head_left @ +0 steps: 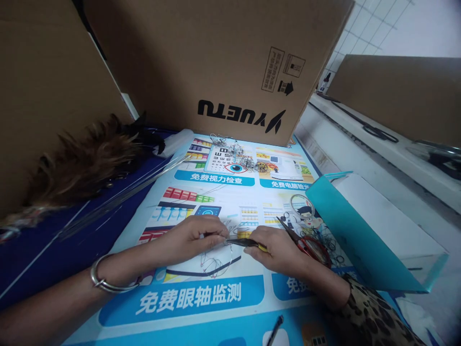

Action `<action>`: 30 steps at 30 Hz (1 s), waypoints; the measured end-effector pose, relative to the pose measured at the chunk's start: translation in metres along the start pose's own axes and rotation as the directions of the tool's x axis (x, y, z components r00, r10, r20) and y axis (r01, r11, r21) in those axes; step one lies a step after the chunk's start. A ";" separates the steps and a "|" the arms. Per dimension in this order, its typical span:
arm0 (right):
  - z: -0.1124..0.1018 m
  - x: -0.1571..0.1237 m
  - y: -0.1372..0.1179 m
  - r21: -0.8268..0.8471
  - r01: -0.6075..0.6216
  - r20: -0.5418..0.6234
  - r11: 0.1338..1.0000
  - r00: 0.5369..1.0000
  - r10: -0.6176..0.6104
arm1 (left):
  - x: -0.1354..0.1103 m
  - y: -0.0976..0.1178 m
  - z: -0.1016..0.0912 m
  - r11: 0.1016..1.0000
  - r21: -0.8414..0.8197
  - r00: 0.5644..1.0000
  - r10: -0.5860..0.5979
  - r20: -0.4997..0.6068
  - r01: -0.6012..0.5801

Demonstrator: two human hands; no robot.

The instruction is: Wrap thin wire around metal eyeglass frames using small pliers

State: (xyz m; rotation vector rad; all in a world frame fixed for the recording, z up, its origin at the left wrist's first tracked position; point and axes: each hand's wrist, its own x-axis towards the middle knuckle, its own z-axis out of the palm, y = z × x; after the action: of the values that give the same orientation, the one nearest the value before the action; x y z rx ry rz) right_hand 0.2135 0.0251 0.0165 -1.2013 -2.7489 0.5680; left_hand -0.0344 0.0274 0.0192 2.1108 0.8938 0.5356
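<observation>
My left hand (201,235) is closed in a pinch on a thin metal wire (231,259), whose bent end hangs below the fingertips. In my right hand (275,247) is a pair of pliers (242,242) with dark jaws and a yellow handle. The jaws point left and meet the wire at my left fingertips; whether they grip it is too small to tell. Several fine wire pieces (212,265) lie under the hands on the printed sheet (180,307). Just beyond my right wrist are red-handled scissors (317,250) and small wire loops (334,246).
A large cardboard box (162,62) stands at the back. Tangled wire pieces (239,153) lie before it. Long straight wires (144,181) and a feather duster (82,166) are on the left. A teal box (360,235) stands right, near a wire coil (293,204).
</observation>
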 end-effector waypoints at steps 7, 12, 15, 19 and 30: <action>-0.001 -0.001 0.001 0.007 0.017 0.002 1.000 1.000 -0.017 | 0.000 -0.001 -0.001 0.999 -0.033 1.000 -0.028 0.008 0.029; -0.004 -0.001 0.001 0.015 0.033 0.023 0.999 0.999 -0.033 | 0.001 0.002 -0.002 0.999 -0.037 0.999 -0.029 0.017 0.030; -0.006 -0.001 0.001 0.019 0.040 0.030 0.999 0.999 -0.041 | 0.001 0.002 -0.003 0.998 -0.051 0.999 -0.020 0.029 0.022; -0.006 -0.002 0.001 0.021 0.044 0.027 0.999 0.999 -0.044 | 0.001 -0.001 -0.003 0.998 -0.062 1.000 -0.002 0.031 0.004; -0.004 -0.001 0.000 0.000 0.066 0.024 0.998 0.998 -0.066 | 0.002 -0.002 -0.004 0.997 -0.071 0.997 0.047 0.056 -0.043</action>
State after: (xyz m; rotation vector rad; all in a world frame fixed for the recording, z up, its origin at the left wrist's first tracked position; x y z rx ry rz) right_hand 0.2155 0.0253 0.0198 -1.1067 -2.7969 0.5790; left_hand -0.0364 0.0315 0.0197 2.0766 0.7857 0.5185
